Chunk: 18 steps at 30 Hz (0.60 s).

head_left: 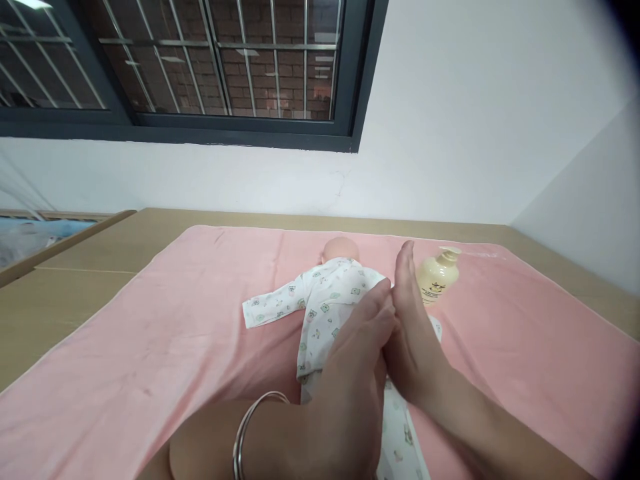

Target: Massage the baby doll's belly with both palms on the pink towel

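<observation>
A person's two bare hands meet palm to palm over a baby doll (327, 303) at the lower centre of the frame. The left hand (350, 373), a thin silver bangle (245, 427) on its wrist, lies flat with fingers extended toward the upper right. The right hand (413, 333) stands on edge against it, fingers straight and pointing up the frame. Neither hand grips anything; both are open and pressed against each other.

The doll lies on a pink towel (150, 347), its bald head (340, 250) toward the wall at the centre of the frame. It wears a white printed bodysuit, one sleeve (273, 307) stretched out to the left. The hands cover much of its lower body, and whether they touch the garment cannot be told.

Just right of the fingertips of the right hand, a cream-coloured pump bottle (437, 273) stands on the towel near the doll's shoulder. The towel covers a light wooden counter (60, 300) that fills the left of the frame. A dark-framed barred window (200, 67) occupies the upper left, above a white wall.
</observation>
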### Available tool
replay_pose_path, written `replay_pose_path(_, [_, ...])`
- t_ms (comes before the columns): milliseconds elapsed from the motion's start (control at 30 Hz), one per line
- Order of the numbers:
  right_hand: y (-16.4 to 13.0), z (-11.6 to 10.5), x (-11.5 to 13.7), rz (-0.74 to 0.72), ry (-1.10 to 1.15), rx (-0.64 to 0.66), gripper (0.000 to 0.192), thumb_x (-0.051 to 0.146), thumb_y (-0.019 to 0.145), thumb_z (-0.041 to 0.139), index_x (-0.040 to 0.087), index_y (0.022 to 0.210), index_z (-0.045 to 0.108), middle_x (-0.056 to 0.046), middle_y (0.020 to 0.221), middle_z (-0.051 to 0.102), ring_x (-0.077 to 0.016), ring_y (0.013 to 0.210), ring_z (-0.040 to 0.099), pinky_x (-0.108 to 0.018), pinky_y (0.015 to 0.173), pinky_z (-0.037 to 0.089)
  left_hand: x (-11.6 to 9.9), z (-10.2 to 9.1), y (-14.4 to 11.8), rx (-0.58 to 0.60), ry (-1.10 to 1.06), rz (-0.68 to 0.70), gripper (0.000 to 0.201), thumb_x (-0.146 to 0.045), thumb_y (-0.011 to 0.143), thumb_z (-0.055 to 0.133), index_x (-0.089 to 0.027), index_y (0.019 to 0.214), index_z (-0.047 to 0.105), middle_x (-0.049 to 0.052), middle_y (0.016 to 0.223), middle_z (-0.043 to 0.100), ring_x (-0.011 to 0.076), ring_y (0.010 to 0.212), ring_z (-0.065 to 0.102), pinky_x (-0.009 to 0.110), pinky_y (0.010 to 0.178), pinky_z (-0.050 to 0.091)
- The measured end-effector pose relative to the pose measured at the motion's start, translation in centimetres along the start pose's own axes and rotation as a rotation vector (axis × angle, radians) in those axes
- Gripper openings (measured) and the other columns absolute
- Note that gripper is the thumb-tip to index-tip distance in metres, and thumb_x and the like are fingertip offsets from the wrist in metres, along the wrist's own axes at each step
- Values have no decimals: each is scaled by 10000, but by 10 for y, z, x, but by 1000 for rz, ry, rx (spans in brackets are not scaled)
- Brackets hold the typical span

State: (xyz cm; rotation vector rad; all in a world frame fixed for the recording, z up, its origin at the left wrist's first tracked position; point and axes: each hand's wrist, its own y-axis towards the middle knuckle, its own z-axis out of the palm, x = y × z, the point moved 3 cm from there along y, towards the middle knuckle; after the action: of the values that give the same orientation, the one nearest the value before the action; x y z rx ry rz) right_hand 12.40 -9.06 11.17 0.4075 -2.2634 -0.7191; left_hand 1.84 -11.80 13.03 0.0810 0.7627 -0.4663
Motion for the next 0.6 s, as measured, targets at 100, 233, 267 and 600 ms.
replay_pose_path(100, [-9,10,4,-7,72,51,740,538,968,243,239,1487,-190,-6,1565,-209,-332,1426,-115,-614,1150,120,-6,6,0,26,10,34,358,-336,911,499,-228,1238,595,46,1396,519,290,1414,267,457,1166,195])
replay_pose_path(233, [-21,19,17,-120,136,162,742,524,968,262,216,1498,-157,-15,1570,-195,-328,1425,-121,-605,1158,98,-18,4,13,14,23,84,374,-362,919,476,-191,1225,605,59,1359,550,290,1395,311,429,1169,204])
replay_pose_path(267, [-23,20,23,-168,145,200,746,529,965,265,212,1501,-144,-21,1574,-179,-334,1427,-106,-602,1160,99,-22,1,18,-11,34,105,378,-365,911,490,-196,1230,601,56,1366,545,281,1397,310,415,1173,195])
replay_pose_path(600, [-37,2,36,-56,264,299,693,577,945,287,337,1512,-32,65,1577,145,-232,1442,114,-433,1168,285,-16,-12,31,-63,242,358,505,-353,874,559,-273,1364,467,0,1526,346,220,1472,37,375,1189,69])
